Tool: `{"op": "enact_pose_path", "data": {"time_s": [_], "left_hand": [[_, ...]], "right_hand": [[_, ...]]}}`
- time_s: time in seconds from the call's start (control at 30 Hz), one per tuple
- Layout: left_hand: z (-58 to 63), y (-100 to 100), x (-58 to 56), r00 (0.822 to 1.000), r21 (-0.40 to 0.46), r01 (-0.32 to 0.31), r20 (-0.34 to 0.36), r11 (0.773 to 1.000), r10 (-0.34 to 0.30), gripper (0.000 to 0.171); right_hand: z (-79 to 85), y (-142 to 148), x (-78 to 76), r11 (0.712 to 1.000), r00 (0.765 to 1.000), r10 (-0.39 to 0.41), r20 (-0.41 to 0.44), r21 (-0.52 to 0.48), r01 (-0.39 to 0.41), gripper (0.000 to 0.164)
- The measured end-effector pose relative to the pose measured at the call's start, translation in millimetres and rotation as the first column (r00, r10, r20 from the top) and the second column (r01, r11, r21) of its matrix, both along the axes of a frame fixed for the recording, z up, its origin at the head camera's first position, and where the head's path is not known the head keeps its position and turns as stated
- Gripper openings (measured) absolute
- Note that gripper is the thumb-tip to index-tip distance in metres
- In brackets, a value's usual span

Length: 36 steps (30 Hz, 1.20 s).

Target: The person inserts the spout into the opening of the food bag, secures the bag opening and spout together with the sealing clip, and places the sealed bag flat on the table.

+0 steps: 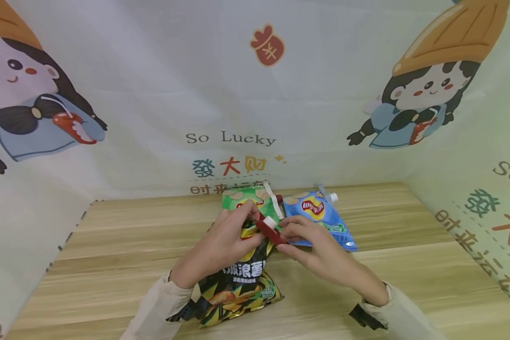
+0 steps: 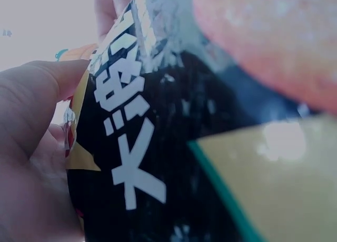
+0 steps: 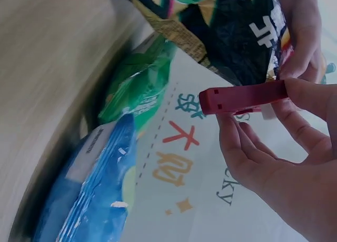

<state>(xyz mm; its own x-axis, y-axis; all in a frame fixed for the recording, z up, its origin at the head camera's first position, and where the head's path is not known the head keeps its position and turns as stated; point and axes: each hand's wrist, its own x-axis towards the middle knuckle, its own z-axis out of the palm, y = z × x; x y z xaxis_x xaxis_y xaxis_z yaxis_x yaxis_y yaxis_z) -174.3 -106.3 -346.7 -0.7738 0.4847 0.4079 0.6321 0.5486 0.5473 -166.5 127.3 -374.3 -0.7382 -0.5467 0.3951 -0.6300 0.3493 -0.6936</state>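
My left hand (image 1: 221,241) grips the top of a black and yellow chip bag (image 1: 243,278), which stands tilted on the table under it. My right hand (image 1: 318,245) pinches a red bag clip (image 1: 272,232) with a white spout cap (image 1: 270,222). The clip lies right at the bag's top edge, its far end close to the left fingertips. In the right wrist view, thumb and fingers hold the clip (image 3: 239,97) from both sides. The bag (image 2: 158,105) fills much of the left wrist view, with the left thumb along its edge.
A green chip bag (image 1: 238,194) with a white clip (image 1: 273,200) and red cap lies behind the hands. To its right is a blue chip bag (image 1: 337,231) with a clip and white cap (image 1: 333,197). A printed cloth backdrop (image 1: 161,94) rises behind the wooden table (image 1: 123,245).
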Motion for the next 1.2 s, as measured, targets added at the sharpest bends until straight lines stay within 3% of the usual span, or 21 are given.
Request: {"op": "enact_pose_path", "data": {"time_s": [0.17,0.43,0.53,0.7,0.8,0.9,1.07,1.2], "left_hand": [[-0.4,3.3,0.2,1.0,-0.014,0.015,0.005,1.0,-0.015,0.022],[-2.1,4.2,0.8,1.0,0.0,0.025,0.017,1.0,-0.025,0.027],[-2.6,3.6,0.6,0.999,0.006,0.034,0.02,0.999,-0.034,0.032],[-1.8,3.8,0.9,0.999,-0.005,0.043,0.021,0.999,-0.043,0.041],[-1.2,4.5,1.1,0.999,-0.015,0.053,0.011,0.998,-0.053,0.043],[-0.6,5.5,2.7,0.998,-0.03,0.057,0.009,0.998,-0.057,0.047],[0.3,8.4,5.7,0.997,-0.038,0.071,0.03,0.997,-0.07,0.052],[0.2,10.1,5.8,0.995,-0.019,0.093,0.027,0.996,-0.092,0.052]], "right_hand": [[2.4,-2.9,0.5,0.999,0.999,-0.024,0.03,-0.022,0.025,0.007],[-2.5,-10.8,3.1,0.998,0.993,-0.052,-0.106,-0.048,0.047,0.01],[-3.3,-12.5,2.9,0.998,0.992,-0.052,-0.112,-0.05,0.047,0.01],[-2.2,-13.2,4.0,0.993,0.999,-0.026,0.042,-0.114,0.031,0.032],[-1.3,-10.2,2.7,0.985,0.987,0.005,0.159,-0.169,0.023,0.048],[0.1,-5.3,0.4,0.983,0.971,0.038,0.235,-0.185,0.007,0.054],[3.1,0.4,-0.7,0.989,0.957,0.062,0.283,-0.146,-0.02,0.052],[4.1,1.7,-0.9,0.991,0.962,0.062,0.266,-0.127,-0.028,0.049]]}}
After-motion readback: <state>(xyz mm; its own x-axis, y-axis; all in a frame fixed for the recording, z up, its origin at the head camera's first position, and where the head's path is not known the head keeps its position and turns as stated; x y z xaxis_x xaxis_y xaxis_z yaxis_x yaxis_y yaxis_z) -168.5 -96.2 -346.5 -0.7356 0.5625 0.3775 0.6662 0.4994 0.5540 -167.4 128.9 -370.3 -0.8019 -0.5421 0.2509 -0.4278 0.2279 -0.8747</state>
